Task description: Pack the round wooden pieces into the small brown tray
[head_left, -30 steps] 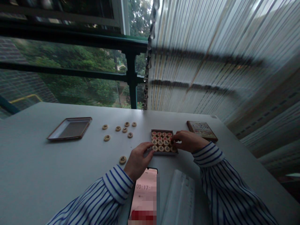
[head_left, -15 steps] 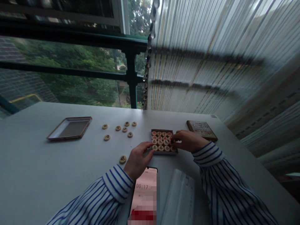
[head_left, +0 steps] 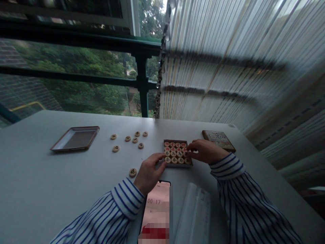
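Observation:
Rows of round wooden xiangqi pieces [head_left: 173, 153], marked in red and black, fill a shallow box [head_left: 177, 165] on the table. My left hand [head_left: 150, 172] holds the box at its left side, index fingertip above the thumb at the near left corner. At the right rim, my right hand [head_left: 204, 151] has its index finger and thumb slightly apart beside a black-marked piece [head_left: 186, 154], which lies in the box. Loose pieces are scattered to the left, among them one [head_left: 133, 172] by my left wrist and another [head_left: 141, 145] further back.
An upturned brown-rimmed lid or tray [head_left: 82, 138] lies at the table's left. A small patterned box [head_left: 219, 140] sits beyond my right hand. Near me are a phone [head_left: 157, 206] showing a timer and a clear plastic case [head_left: 195, 213]. A window and string curtain stand behind.
My right hand has shifted slightly right and away from the box, uncovering more of the black-marked piece at the right edge. My left hand has stayed at the box.

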Available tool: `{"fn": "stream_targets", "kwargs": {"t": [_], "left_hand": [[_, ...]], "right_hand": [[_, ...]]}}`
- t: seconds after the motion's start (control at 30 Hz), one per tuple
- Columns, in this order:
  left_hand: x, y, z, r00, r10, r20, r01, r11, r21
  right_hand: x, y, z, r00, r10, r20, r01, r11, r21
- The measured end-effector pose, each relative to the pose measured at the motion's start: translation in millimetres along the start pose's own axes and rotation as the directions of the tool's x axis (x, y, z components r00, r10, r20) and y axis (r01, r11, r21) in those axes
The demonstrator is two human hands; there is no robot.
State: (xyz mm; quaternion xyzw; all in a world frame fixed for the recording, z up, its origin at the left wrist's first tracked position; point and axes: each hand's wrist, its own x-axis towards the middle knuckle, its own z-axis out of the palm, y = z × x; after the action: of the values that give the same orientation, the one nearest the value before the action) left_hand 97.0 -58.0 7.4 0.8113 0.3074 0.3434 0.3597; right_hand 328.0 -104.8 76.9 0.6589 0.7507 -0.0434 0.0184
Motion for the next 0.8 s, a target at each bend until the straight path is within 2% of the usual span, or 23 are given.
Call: {"fn": "stream_targets", "kwargs": {"t": [0.37,0.6,0.8], "left_hand": [[0,1,0.4,0.999,0.012,-0.031,-0.012,1.000,0.002],[0,1,-1.0,0.997,0.017,-0.069,-0.015,1.000,0.024],[1,1,-3.8,0.992,0.043,-0.122,-0.039,0.998,0.039]], "right_hand": [[-1,0,0,1.000,0.001,-0.022,-0.002,0.998,-0.062],[-2,-2,-5,0.999,0.037,0.004,-0.036,0.999,-0.039],[-3,-7,-12,0.989,0.085,-0.123,-0.093,0.994,-0.063]]}}
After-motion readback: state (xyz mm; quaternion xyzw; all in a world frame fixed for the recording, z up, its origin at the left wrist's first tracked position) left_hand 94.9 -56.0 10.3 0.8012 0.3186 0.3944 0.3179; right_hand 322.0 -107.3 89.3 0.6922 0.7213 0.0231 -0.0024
